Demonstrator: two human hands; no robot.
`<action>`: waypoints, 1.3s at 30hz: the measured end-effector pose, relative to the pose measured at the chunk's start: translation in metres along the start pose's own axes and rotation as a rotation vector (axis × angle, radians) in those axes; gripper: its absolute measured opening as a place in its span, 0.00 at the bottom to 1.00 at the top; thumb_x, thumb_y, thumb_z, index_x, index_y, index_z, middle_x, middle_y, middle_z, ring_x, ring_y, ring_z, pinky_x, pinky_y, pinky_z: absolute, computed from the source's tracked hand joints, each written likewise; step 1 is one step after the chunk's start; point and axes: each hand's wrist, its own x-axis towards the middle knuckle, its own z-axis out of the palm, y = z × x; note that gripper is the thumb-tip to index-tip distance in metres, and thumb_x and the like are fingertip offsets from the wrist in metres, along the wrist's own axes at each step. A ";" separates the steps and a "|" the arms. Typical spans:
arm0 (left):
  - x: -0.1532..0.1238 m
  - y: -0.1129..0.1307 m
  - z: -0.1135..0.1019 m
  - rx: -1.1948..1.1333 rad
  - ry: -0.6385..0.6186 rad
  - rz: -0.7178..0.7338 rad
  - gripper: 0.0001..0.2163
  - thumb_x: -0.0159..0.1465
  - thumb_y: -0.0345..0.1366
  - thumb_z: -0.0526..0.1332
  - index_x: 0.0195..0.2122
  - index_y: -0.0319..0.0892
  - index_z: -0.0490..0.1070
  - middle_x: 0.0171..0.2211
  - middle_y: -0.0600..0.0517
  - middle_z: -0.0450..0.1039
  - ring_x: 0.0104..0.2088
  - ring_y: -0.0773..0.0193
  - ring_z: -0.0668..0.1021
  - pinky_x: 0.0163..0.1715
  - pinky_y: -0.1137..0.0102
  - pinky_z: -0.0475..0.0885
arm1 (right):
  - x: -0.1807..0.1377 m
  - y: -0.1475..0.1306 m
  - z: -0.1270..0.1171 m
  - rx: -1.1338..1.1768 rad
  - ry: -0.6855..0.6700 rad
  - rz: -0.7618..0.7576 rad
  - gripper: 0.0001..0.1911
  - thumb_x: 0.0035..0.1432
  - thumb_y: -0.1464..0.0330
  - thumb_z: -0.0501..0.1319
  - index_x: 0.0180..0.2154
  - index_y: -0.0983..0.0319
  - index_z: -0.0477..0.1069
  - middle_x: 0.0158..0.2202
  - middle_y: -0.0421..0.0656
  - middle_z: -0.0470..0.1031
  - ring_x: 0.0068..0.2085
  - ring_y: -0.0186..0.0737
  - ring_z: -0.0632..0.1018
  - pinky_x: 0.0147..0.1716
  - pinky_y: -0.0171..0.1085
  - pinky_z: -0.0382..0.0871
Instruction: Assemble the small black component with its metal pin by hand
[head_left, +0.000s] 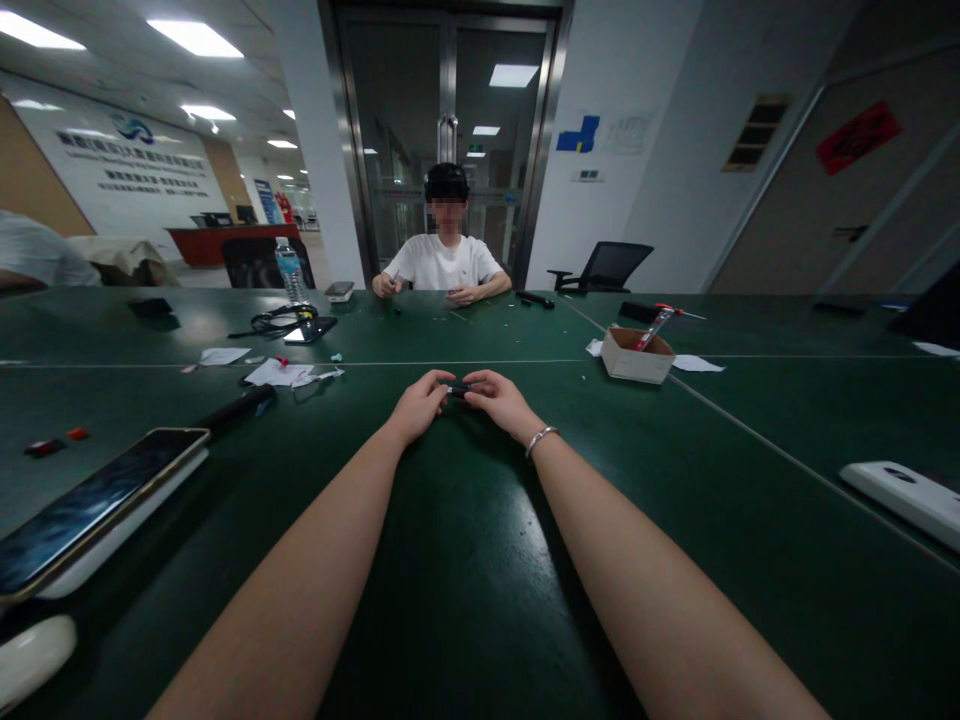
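Between my two hands, just above or on the dark green tabletop [465,560], is a small black stick-like piece [457,391] with a light, metallic-looking end on its left. The fingertips of my left hand [418,408] are closed on that lighter end. From the other side, my right hand [501,402], with a silver bracelet [541,440] at its wrist, pinches the dark end. Fingers cover much of the piece, and its exact kind is too small to make out.
A phone [105,500] on a white block lies at the left, near a dark rod [238,408] and paper scraps [279,373]. At the right stand a small box [637,358] holding a red-tipped tool and a white device [904,495]. Opposite sits a person [448,262].
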 end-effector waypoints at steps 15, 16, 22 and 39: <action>-0.002 0.004 0.001 -0.054 0.020 -0.018 0.06 0.62 0.38 0.56 0.38 0.45 0.61 0.20 0.60 0.65 0.21 0.70 0.67 0.23 0.74 0.62 | 0.004 0.006 -0.001 0.013 0.010 -0.005 0.15 0.48 0.74 0.65 0.40 0.61 0.70 0.31 0.39 0.76 0.33 0.34 0.77 0.38 0.36 0.72; -0.002 0.005 0.001 -0.076 0.019 -0.021 0.06 0.61 0.35 0.56 0.38 0.45 0.60 0.20 0.60 0.65 0.21 0.70 0.67 0.23 0.74 0.61 | 0.004 0.007 -0.001 0.012 0.009 -0.006 0.15 0.48 0.74 0.65 0.40 0.61 0.70 0.31 0.40 0.76 0.32 0.34 0.77 0.37 0.36 0.72; -0.004 0.011 0.000 -0.114 -0.010 -0.043 0.04 0.61 0.34 0.55 0.37 0.43 0.61 0.21 0.59 0.66 0.21 0.71 0.68 0.24 0.74 0.63 | 0.004 0.006 -0.001 0.011 0.018 -0.007 0.14 0.48 0.74 0.65 0.40 0.61 0.70 0.30 0.39 0.77 0.31 0.34 0.77 0.35 0.35 0.72; 0.001 -0.001 0.000 -0.079 0.046 0.044 0.09 0.59 0.40 0.60 0.38 0.43 0.69 0.26 0.56 0.66 0.26 0.69 0.71 0.29 0.72 0.68 | 0.002 0.003 -0.001 0.044 0.025 -0.007 0.14 0.48 0.74 0.65 0.40 0.61 0.70 0.31 0.40 0.77 0.34 0.35 0.78 0.38 0.37 0.73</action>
